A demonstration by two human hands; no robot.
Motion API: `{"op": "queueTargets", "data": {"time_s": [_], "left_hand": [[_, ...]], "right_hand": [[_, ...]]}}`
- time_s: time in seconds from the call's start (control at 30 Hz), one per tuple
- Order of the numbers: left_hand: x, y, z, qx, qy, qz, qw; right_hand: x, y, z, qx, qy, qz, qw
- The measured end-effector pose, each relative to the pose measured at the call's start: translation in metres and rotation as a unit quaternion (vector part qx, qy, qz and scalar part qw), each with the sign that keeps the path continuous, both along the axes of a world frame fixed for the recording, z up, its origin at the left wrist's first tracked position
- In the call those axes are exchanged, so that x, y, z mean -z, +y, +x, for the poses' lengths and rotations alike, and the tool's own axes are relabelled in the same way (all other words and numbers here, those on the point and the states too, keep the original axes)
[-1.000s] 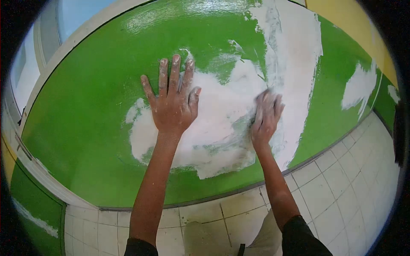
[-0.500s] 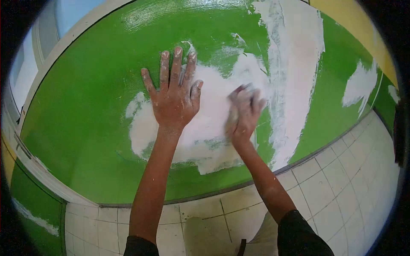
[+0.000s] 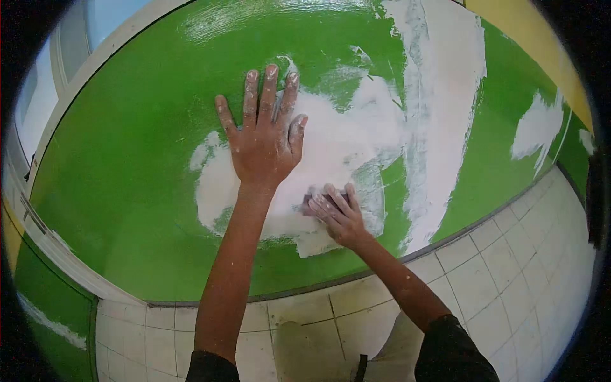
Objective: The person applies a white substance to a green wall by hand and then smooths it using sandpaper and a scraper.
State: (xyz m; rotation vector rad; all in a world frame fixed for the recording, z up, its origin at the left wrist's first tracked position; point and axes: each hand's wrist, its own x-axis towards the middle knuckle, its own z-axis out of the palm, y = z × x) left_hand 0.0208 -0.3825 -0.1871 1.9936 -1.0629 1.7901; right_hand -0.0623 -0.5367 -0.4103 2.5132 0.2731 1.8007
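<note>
My left hand (image 3: 263,137) lies flat on the green wall (image 3: 127,172), fingers spread and dusted white, across the upper left part of a white patch (image 3: 324,140). Lower and to the right, my right hand (image 3: 337,213) presses a small dark block (image 3: 312,200) against the lower part of that patch. Its fingers are bent over the block, which is mostly hidden and slightly blurred. A broad white vertical strip (image 3: 442,108) runs down the wall right of both hands.
Pale floor tiles (image 3: 477,267) meet the wall's lower edge. A light frame (image 3: 70,121) borders the left side. Another white patch (image 3: 536,127) marks the wall at the right, near a yellow area (image 3: 541,38). My legs show at the bottom.
My right hand has moved down and a little left over the white patch with the block. My left hand stays in nearly the same place.
</note>
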Motion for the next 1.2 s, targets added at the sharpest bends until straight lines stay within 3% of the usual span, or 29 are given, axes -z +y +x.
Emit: {"op": "queueTargets", "data": {"time_s": [0.07, 0.13, 0.2, 0.23, 0.3, 0.33, 0.4, 0.43, 0.5, 0.53, 0.57, 0.6, 0.67, 0.7, 0.73, 0.8, 0.9, 0.93, 0.97, 1.0, 1.07, 1.1, 1.13, 1.2], "left_hand": [[-0.001, 0.001, 0.003, 0.006, 0.0, -0.004, 1.0], [0.001, 0.0, 0.002, -0.003, -0.001, -0.006, 1.0], [0.0, 0.0, 0.002, -0.006, 0.0, -0.009, 1.0], [0.001, -0.001, 0.001, -0.008, 0.0, -0.011, 1.0], [0.0, 0.0, 0.0, -0.001, -0.002, -0.007, 1.0], [-0.001, 0.001, 0.0, 0.003, -0.005, -0.006, 1.0], [0.0, 0.001, 0.0, 0.006, -0.008, -0.004, 1.0], [0.0, 0.001, 0.001, 0.008, -0.01, -0.005, 1.0], [-0.001, 0.0, 0.003, 0.007, -0.01, -0.012, 1.0], [0.002, 0.0, 0.004, 0.009, -0.007, -0.012, 1.0], [0.002, 0.001, 0.005, 0.009, -0.005, -0.011, 1.0], [0.001, 0.001, 0.004, 0.005, -0.008, -0.014, 1.0], [0.002, -0.001, 0.002, 0.005, -0.01, -0.013, 1.0], [0.001, 0.0, 0.0, 0.005, -0.008, -0.009, 1.0], [-0.001, 0.002, -0.001, 0.004, -0.005, -0.007, 1.0], [0.0, 0.006, 0.001, 0.012, -0.005, 0.01, 1.0], [0.017, 0.029, 0.012, 0.023, -0.005, 0.065, 0.998], [0.028, 0.043, 0.017, 0.03, -0.003, 0.109, 0.994], [0.038, 0.06, 0.024, 0.026, -0.005, 0.109, 0.994], [0.046, 0.08, 0.034, 0.008, -0.002, 0.111, 0.994], [0.064, 0.109, 0.047, -0.007, 0.0, 0.117, 0.993], [0.071, 0.12, 0.053, -0.015, 0.001, 0.106, 0.994], [0.075, 0.127, 0.056, -0.024, 0.003, 0.095, 0.995], [0.08, 0.131, 0.057, -0.013, -0.003, 0.086, 0.996]], "right_hand": [[0.003, -0.028, -0.01, -0.017, 0.053, -0.094, 0.994], [-0.042, -0.039, -0.011, 0.146, -0.101, -0.062, 0.982], [-0.085, -0.024, -0.015, 0.171, -0.195, 0.157, 0.953], [-0.083, -0.011, -0.004, 0.173, -0.193, 0.158, 0.953], [-0.065, 0.016, 0.021, 0.063, -0.223, 0.176, 0.957], [-0.034, 0.022, 0.026, 0.05, -0.122, 0.14, 0.981], [0.008, 0.012, 0.003, -0.034, 0.026, -0.05, 0.998], [0.006, -0.004, -0.004, -0.034, 0.026, -0.053, 0.998], [-0.013, -0.037, -0.006, 0.047, 0.274, 0.152, 0.948], [-0.025, -0.048, 0.0, -0.111, 0.067, 0.275, 0.953], [-0.037, -0.057, 0.005, -0.257, -0.147, 0.376, 0.878], [-0.056, -0.044, 0.008, -0.256, -0.146, 0.377, 0.878], [-0.098, 0.009, 0.016, 0.037, -0.296, 0.252, 0.92], [-0.078, 0.017, 0.026, 0.05, -0.271, 0.193, 0.942], [-0.051, 0.026, 0.032, -0.063, -0.221, 0.203, 0.952], [-0.022, 0.02, 0.006, 0.051, -0.036, -0.042, 0.997], [-0.031, -0.032, -0.006, 0.075, 0.048, -0.028, 0.996], [-0.062, -0.032, -0.013, 0.132, -0.121, -0.081, 0.98], [-0.077, -0.036, -0.014, 0.074, -0.166, 0.065, 0.981], [-0.095, -0.026, -0.01, 0.07, -0.17, 0.065, 0.981], [-0.121, 0.013, 0.006, 0.083, -0.263, 0.225, 0.935], [-0.11, 0.028, 0.024, -0.022, -0.284, 0.214, 0.934], [-0.096, 0.05, 0.039, -0.039, -0.262, 0.189, 0.946], [-0.051, 0.057, 0.038, -0.042, -0.097, 0.031, 0.994]]}}
